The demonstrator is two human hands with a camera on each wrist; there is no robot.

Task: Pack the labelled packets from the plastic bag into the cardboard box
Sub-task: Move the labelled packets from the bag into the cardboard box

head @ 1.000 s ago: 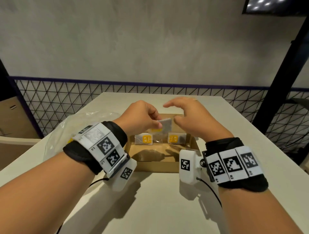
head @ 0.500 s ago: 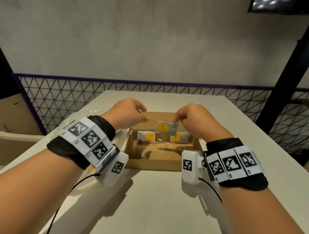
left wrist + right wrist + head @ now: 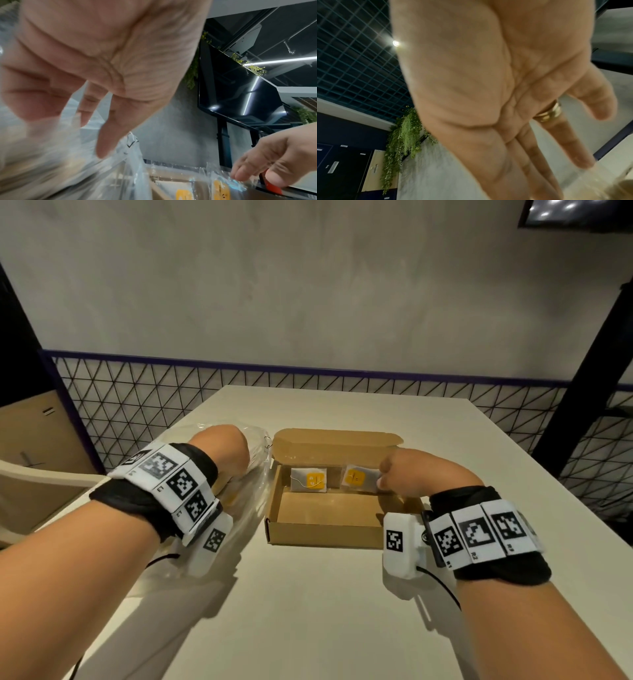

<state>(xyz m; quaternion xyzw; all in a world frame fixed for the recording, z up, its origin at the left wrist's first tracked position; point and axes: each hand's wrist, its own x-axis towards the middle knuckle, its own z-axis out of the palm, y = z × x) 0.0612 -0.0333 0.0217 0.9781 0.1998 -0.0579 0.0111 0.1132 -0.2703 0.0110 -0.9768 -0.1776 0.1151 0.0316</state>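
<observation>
Open brown cardboard box [image 3: 322, 529] at frame centre with two yellow-labelled clear packets [image 3: 309, 480] along its far wall, right hand [image 3: 409, 477] with straight fingers touching the right packet [image 3: 359, 478], left hand [image 3: 224, 448] relaxed inside crinkled transparent plastic bag [image 3: 246, 501] at left, holding nothing visible, pale beige table [image 3: 308, 611], grey wall [image 3: 308, 285] with black mesh fence [image 3: 137, 395] across the middle.

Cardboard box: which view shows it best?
Head view. The cardboard box shows whole there, open, two labelled packets at its far wall. Left wrist catches only part of it, blurred, through the plastic bag. Right wrist shows just a blurred brown patch at the lower right corner, identity unclear.
</observation>
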